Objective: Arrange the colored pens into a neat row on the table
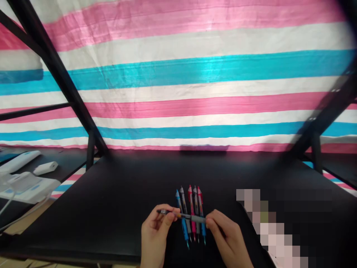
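Observation:
Between my two hands a pen with a clear barrel and a grey grip lies nearly level, just over the table. My left hand pinches its dark clip end between thumb and fingers. At the grey grip end, my right hand holds it with thumb and fingertips. Behind and beneath it, several pens lie side by side on the black table: a blue one, grey ones, and a pink one among them. Their clips point away from me and their tips toward me. The held pen hides part of their middles.
The black table stands before a striped pink, white and blue sheet. Black frame bars rise on both sides. At the left are a white power strip and an adapter. A pixelated patch covers the right front.

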A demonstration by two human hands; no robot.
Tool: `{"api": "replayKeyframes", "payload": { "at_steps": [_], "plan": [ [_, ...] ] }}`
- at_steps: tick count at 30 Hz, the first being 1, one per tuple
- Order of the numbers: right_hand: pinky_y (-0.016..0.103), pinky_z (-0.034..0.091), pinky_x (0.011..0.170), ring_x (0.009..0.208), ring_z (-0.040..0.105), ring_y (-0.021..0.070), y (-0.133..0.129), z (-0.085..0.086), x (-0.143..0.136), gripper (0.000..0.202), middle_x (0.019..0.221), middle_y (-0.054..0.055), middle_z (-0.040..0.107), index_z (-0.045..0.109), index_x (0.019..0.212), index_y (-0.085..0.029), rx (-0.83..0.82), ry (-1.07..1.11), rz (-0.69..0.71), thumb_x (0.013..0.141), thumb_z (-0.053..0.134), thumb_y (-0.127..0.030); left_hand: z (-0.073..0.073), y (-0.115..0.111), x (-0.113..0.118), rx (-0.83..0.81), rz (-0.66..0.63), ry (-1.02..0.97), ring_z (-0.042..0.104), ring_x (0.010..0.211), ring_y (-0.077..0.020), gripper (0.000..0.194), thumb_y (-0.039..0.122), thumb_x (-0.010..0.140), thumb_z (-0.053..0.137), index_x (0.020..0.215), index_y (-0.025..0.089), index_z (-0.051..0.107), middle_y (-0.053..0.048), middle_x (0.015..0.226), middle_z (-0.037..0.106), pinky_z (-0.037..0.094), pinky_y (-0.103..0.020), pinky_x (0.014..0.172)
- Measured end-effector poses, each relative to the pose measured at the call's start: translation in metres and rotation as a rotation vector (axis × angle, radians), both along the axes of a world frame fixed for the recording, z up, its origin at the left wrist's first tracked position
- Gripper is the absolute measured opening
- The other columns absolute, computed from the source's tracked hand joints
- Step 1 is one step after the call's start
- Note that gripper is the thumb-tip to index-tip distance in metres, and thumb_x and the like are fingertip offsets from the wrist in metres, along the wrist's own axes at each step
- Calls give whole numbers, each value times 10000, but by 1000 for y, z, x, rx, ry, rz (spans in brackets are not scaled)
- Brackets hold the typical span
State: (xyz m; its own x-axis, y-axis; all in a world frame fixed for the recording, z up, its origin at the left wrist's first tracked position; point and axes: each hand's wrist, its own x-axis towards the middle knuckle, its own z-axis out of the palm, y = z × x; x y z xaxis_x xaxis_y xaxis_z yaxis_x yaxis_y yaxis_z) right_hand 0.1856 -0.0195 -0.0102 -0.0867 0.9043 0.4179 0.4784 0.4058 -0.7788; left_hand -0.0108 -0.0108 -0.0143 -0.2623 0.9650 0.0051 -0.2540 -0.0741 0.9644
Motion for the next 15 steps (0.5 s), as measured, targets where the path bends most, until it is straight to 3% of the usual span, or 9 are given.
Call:
{"api": "replayKeyframes", "payload": {
  "at_steps": [5, 9, 15],
  "plan": [
    [233, 395, 519, 550, 530, 149, -3, 0, 3, 381, 626, -16, 526, 616, 849, -211, -130, 143, 112, 1050, 388, -440, 10, 5, 0, -19, 98, -191, 723, 798, -185, 482, 449, 679, 876, 1043, 202, 681, -33, 785, 771, 572, -289, 820],
    [234, 405, 517, 538, 516, 151, -5, -6, 5, 396, 608, -24, 510, 651, 983, -206, -165, 276, 19, 1047, 378, -485, 20, 9, -11, 19, 132, -285, 702, 737, -166, 642, 415, 682, 883, 1201, 239, 548, 10, 732, 739, 566, -288, 771],
    [231, 414, 458, 492, 522, 158, -5, 1, 3, 407, 566, -20, 509, 682, 870, -215, -180, 313, -58, 975, 494, -560, 35, 5, -35, 68, 149, -183, 613, 604, -119, 609, 410, 745, 840, 1229, 252, 506, 0, 776, 733, 493, -235, 626]
  ]
}}
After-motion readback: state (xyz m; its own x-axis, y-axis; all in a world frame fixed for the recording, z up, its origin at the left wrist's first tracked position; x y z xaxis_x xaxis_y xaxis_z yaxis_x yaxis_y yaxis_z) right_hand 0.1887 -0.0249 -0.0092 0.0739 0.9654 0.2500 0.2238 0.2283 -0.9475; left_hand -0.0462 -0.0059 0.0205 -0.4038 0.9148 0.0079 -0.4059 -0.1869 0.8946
